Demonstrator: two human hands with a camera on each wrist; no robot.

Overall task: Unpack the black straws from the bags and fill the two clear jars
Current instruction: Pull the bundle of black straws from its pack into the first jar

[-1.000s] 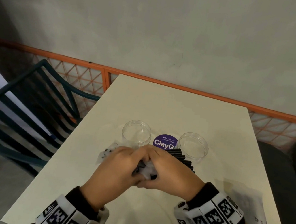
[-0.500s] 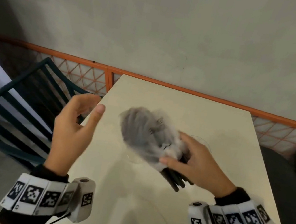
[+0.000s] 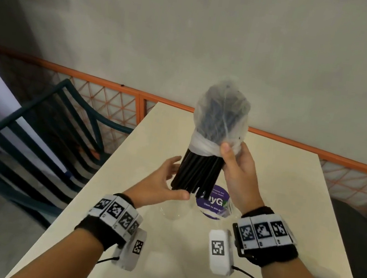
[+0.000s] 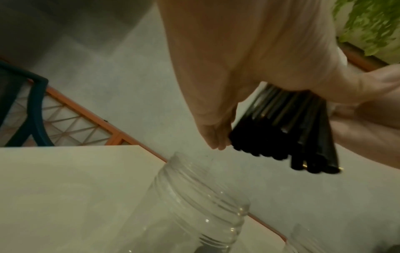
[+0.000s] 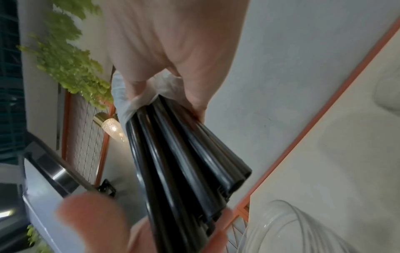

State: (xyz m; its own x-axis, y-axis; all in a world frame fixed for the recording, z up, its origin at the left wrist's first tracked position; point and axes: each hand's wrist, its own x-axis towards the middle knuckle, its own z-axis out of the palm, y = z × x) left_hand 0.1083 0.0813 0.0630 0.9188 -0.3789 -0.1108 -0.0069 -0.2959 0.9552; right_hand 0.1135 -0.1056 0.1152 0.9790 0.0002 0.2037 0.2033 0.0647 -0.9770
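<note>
My right hand (image 3: 230, 161) grips the bunched mouth of a clear plastic bag (image 3: 222, 111) and holds it upright above the table. Black straws (image 3: 197, 173) stick out of the bag's lower end and fan downward. My left hand (image 3: 177, 178) is open and cupped beside the straws' lower ends, its fingers (image 4: 214, 137) touching the black straws (image 4: 281, 133). Two clear jars stand below, the left jar (image 4: 194, 196) under the straws and the right jar (image 3: 227, 208) near my right wrist. The right wrist view shows the straws (image 5: 184, 162) leaving the bag (image 5: 129, 102).
The cream table (image 3: 275, 200) carries a round purple sticker (image 3: 213, 201) between the jars. A dark green chair (image 3: 36, 131) stands left of the table. An orange lattice rail (image 3: 111, 104) and a grey wall run behind the table.
The bag of straws has gone from lying on the table under both hands to upright in my right hand. My left hand let go, swung out left, then came back to the straw ends.
</note>
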